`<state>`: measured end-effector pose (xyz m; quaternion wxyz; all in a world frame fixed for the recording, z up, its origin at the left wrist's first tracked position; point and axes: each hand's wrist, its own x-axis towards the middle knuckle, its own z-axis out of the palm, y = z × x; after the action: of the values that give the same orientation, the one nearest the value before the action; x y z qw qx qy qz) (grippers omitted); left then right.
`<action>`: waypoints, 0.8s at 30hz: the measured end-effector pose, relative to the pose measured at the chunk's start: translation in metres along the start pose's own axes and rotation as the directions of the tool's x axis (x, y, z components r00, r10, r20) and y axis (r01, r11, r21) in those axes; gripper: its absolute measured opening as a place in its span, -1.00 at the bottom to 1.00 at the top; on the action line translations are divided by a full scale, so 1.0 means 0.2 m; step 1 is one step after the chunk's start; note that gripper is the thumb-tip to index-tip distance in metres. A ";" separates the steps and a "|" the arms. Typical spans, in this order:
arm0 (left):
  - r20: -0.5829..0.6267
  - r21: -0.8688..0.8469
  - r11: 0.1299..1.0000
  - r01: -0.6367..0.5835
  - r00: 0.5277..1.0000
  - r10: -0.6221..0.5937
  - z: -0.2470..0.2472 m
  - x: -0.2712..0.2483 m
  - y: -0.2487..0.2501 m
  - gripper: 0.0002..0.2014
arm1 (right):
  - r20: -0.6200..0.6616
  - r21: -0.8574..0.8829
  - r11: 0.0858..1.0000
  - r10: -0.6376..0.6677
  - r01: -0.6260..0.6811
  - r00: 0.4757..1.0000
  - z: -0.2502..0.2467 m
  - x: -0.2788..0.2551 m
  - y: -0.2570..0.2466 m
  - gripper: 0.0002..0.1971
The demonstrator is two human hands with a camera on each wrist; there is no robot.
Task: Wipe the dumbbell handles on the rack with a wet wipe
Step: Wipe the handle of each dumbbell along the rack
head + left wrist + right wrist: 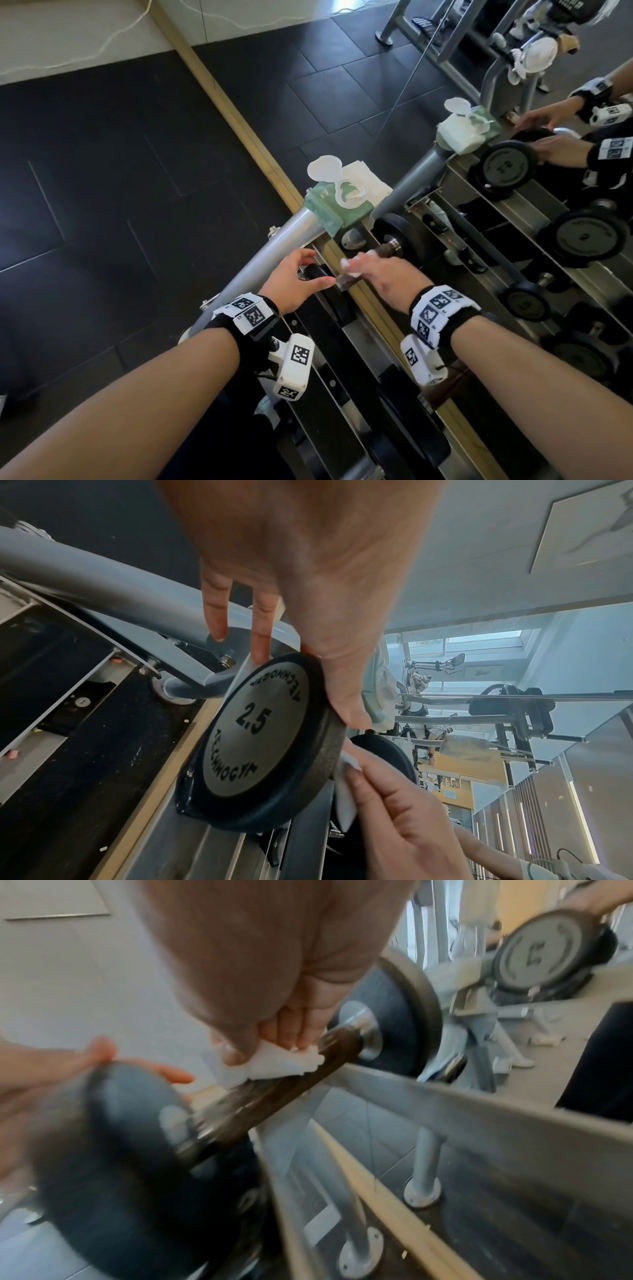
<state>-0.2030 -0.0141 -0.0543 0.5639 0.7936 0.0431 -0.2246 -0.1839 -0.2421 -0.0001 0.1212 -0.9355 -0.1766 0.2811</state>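
one 2.5 dumbbell [260,739], dark handle [274,1096], left hand [291,284] gripping it, right hand [394,277] pinching white wipe [274,1061]

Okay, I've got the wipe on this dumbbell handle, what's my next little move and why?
Probably slide the wet wipe along the handle toward the end plate your left hand steadies. Your right hand pinches it near the far collar, so that nearer stretch looks uncovered.
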 end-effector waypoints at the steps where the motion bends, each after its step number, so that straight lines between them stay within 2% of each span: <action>1: -0.001 0.003 1.000 0.002 1.000 -0.002 0.00 0.00 0.00 -0.34 | -0.055 -0.045 0.997 0.056 -0.058 0.997 -0.04 0.00 0.03 -0.51; 3: -0.008 0.013 1.000 0.003 1.000 -0.003 0.00 0.00 0.00 -0.31 | -0.177 -0.114 0.981 0.134 -0.156 0.975 -0.09 0.01 0.07 -0.59; 5: -0.010 0.016 1.000 0.000 1.000 0.000 0.01 0.00 0.00 -0.31 | -0.229 -0.154 0.977 0.112 -0.150 0.967 -0.06 0.02 0.03 -0.65; 6: -0.010 0.016 1.000 0.002 1.000 -0.001 0.01 -0.01 0.00 -0.31 | -0.193 -0.188 0.977 0.065 -0.102 0.979 -0.02 0.02 -0.02 -0.64; 8: -0.015 0.017 1.000 0.003 1.000 -0.002 0.01 -0.01 0.00 -0.34 | -0.040 -0.212 0.977 -0.049 0.040 0.998 0.10 0.02 -0.08 -0.49; 10: -0.019 0.023 1.000 0.001 1.000 0.000 0.01 -0.01 0.01 -0.37 | 0.090 -0.232 0.968 -0.074 0.093 0.993 0.15 0.02 -0.09 -0.35; 11: -0.013 0.027 1.000 0.004 1.000 -0.003 0.01 -0.01 0.01 -0.37 | 0.092 -0.238 0.967 -0.065 0.085 0.994 0.13 0.02 -0.07 -0.31; 13: 0.003 0.043 0.999 0.008 1.000 -0.008 0.00 -0.01 0.02 -0.36 | -0.029 -0.168 0.986 0.009 -0.014 1.000 0.05 0.01 -0.03 -0.40; 15: 0.011 0.060 0.998 0.008 1.000 -0.008 -0.01 -0.01 0.04 -0.35 | -0.203 -0.099 0.986 0.112 -0.134 0.973 -0.04 -0.01 0.03 -0.53; 16: 0.011 0.066 0.998 0.007 1.000 -0.008 -0.01 -0.02 0.04 -0.35 | -0.251 -0.096 0.981 0.141 -0.170 0.958 -0.07 -0.02 0.04 -0.55; 18: 0.014 0.087 0.996 0.005 1.000 -0.006 -0.01 -0.02 0.06 -0.36 | -0.251 -0.081 0.978 0.168 -0.194 0.953 -0.05 -0.04 0.02 -0.56; 22: 0.014 0.099 0.995 0.010 1.000 -0.012 -0.01 -0.04 0.09 -0.39 | -0.110 0.034 0.998 0.054 -0.051 0.992 0.11 -0.08 -0.12 -0.50; 24: 0.024 0.121 0.993 0.007 1.000 -0.010 -0.01 -0.05 0.12 -0.41 | -0.099 0.087 0.996 0.033 -0.025 0.995 0.14 -0.10 -0.15 -0.51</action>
<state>-0.2034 -0.0194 -0.0297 0.5142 0.8233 0.0259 -0.2391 -0.2233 -0.2200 -0.0037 0.1656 -0.9448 -0.1445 0.2430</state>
